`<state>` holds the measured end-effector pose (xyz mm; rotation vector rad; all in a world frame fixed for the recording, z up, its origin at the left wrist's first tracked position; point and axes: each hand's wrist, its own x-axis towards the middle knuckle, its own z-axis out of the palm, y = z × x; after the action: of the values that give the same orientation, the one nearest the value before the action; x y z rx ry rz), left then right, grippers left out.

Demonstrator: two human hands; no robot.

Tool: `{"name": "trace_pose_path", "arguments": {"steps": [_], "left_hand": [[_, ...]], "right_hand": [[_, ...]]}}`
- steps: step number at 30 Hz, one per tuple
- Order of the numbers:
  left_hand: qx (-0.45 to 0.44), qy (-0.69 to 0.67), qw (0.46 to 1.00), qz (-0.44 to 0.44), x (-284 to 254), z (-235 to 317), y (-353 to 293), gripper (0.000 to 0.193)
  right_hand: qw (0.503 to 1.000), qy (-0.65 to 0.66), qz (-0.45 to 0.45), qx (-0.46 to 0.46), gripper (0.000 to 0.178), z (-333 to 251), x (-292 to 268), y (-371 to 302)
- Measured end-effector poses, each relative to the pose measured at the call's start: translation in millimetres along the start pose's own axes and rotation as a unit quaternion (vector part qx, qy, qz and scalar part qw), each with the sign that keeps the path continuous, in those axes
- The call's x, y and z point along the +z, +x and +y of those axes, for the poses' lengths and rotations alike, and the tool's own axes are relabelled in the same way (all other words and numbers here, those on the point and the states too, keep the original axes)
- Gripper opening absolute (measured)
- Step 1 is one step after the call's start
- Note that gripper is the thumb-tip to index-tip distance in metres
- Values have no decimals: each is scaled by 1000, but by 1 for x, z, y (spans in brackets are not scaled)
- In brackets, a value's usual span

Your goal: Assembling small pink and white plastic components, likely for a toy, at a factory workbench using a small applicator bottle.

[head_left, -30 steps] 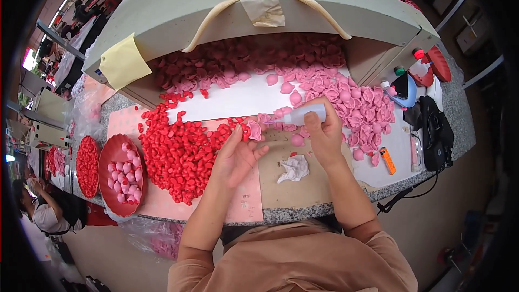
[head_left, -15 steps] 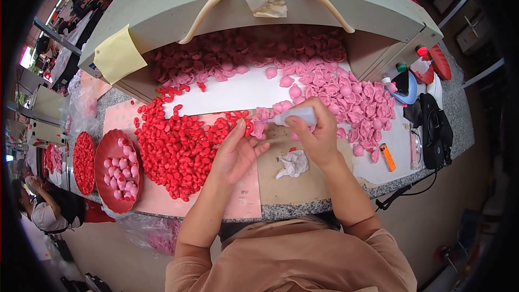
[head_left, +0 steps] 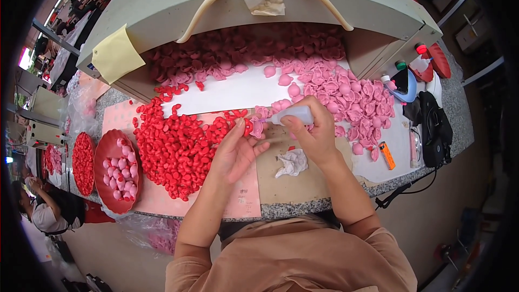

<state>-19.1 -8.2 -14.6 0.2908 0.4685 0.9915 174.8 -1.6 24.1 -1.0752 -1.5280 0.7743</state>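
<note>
- Pinching a small red piece (head_left: 248, 127) with a pink petal-edged piece (head_left: 258, 127) against it, a worker's left hand (head_left: 238, 154) is raised over the middle of the table, thumb meeting fingertips, the remaining fingers loosely spread.
- Wrapped around a pale squeeze bottle (head_left: 297, 114), the right hand (head_left: 316, 135) points the nozzle left at the pink petal-edged piece; whether the tip touches cannot be told.
- To the left, a heap of red pieces (head_left: 175, 157) spreads across a pink sheet (head_left: 246, 186).
- Far and right, pink pieces (head_left: 373, 111) pile up, stretching back beneath a grey cabinet (head_left: 330, 0).
- Near, between the forearms, a crumpled white tissue (head_left: 292, 163) lies on a brown board (head_left: 278, 192).
- At far left, a red scalloped dish (head_left: 105, 146) holds pink balls (head_left: 123, 170).
- At right, an orange lighter (head_left: 387, 156) lies beside the pink pile, with a black bag (head_left: 436, 130) farther right.
</note>
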Motion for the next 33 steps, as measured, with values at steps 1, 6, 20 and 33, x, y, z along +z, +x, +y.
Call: {"name": "trace_pose_path", "arguments": {"steps": [1, 6, 20, 33], "left_hand": [[-1, 0, 1000, 0, 0, 0, 0, 31], [-2, 14, 1000, -2, 0, 0, 0, 31], [4, 49, 999, 10, 3, -1, 0, 29], [-11, 41, 999, 14, 2, 0, 0, 28]], "right_hand": [[1000, 0, 0, 1, 22, 0, 0, 1], [999, 4, 11, -44, 18, 0, 2, 2], [998, -36, 15, -55, 20, -9, -3, 4], [999, -18, 26, -42, 21, -9, -3, 4]]}}
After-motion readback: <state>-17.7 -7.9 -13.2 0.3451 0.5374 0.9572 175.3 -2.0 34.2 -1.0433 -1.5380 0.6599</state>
